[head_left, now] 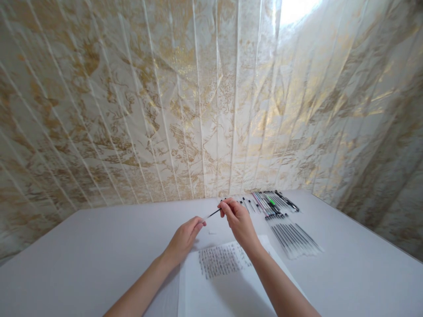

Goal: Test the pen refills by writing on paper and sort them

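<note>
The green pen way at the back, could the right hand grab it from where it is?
Probably yes. The green pen lies in the row just beside the right hand, with nothing between them, but that hand already pinches a thin pen refill and would need to let go first.

A sheet of paper lies on the table at the near edge; both hands hover just behind it, the left hand left of the right hand, a thin refill between them. A row of refills lies right of the paper; pens lie behind that row, near the curtain.
</note>
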The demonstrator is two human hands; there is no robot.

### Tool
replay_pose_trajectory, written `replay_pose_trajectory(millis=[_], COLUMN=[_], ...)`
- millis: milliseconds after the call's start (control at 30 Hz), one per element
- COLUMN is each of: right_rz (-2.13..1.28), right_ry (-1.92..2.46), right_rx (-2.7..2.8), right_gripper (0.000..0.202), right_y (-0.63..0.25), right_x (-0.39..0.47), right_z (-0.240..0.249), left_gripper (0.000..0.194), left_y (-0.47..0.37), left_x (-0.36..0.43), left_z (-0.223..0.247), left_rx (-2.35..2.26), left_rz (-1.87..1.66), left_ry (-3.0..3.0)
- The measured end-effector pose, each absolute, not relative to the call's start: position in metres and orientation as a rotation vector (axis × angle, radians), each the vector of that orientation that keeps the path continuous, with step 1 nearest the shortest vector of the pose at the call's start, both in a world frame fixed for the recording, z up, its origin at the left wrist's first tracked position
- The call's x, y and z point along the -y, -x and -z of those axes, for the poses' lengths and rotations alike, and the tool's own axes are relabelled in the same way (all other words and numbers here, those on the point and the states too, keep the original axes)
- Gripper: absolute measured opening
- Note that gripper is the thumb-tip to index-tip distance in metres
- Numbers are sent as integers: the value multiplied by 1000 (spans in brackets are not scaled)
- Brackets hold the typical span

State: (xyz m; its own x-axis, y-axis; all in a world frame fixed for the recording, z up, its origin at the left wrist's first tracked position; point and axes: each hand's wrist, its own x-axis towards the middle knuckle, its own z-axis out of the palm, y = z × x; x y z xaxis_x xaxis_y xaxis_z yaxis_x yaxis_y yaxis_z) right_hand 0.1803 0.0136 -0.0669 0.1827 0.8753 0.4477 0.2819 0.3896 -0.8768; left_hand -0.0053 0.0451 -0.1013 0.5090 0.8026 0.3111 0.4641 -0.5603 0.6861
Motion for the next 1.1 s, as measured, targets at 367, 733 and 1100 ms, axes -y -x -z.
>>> replay_pose_trajectory(millis=[367,733,1100], right_rz=[-648,-1421,-1453], right_ry=[1141,846,723], right_rx=[1362,692,547], right_gripper=[22,10,22], right_y=[-181,-177,-174], right_x=[-12,-29,-24], right_z=[64,99,95], left_gripper=[36,38,28], left_y=[2,1,-2], left_x=[-40,-49,-39], left_z=[101,115,101], left_rx=[-916,-966,-974], left_rz=[-820,-952,-998], left_ry=[-2149,-1867,-1903])
